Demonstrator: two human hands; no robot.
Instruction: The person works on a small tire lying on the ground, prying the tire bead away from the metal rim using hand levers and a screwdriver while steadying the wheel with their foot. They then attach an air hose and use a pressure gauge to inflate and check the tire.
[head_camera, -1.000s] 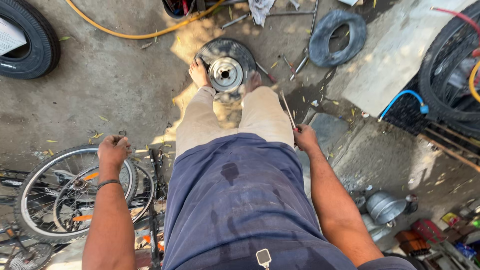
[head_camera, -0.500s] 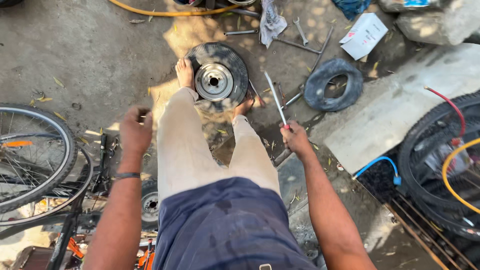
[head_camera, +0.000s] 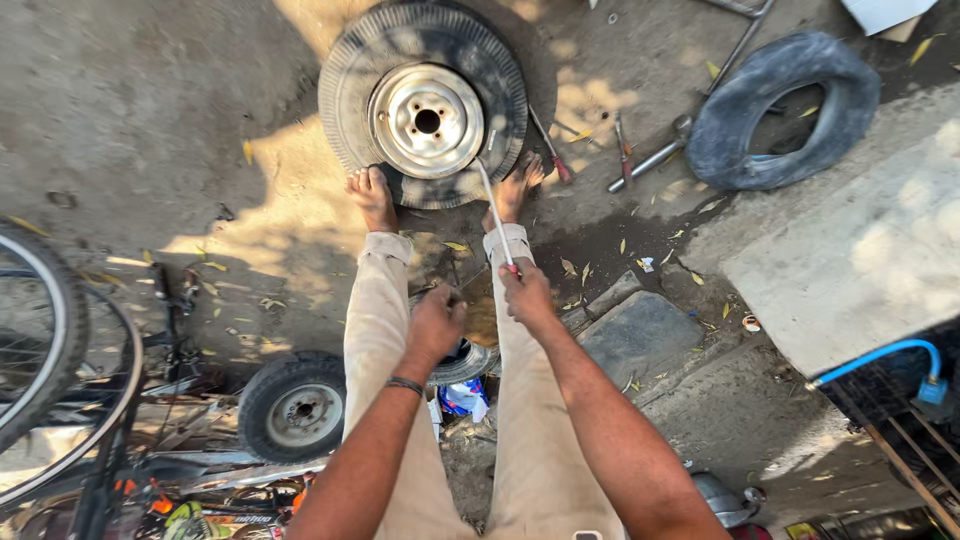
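Observation:
A small tyre on a silver steel rim (head_camera: 425, 100) lies flat on the concrete ground, with my two bare feet standing on its near edge. My right hand (head_camera: 527, 293) is shut on a long metal lever bar (head_camera: 494, 212), whose tip rests at the rim's near edge. My left hand (head_camera: 435, 322) is a closed fist held over my left knee, close beside the right hand; whether it holds anything is hidden.
A loose black tyre (head_camera: 780, 108) lies at the upper right beside scattered tools (head_camera: 645, 160). A second small wheel (head_camera: 295, 405) sits at lower left next to bicycle wheels (head_camera: 50, 350). A concrete slab (head_camera: 860, 250) and a blue hose (head_camera: 880, 355) lie to the right.
The view has moved closer over the tyre. Both hands came in from my sides to the middle. The bar's tip now rests at the rim.

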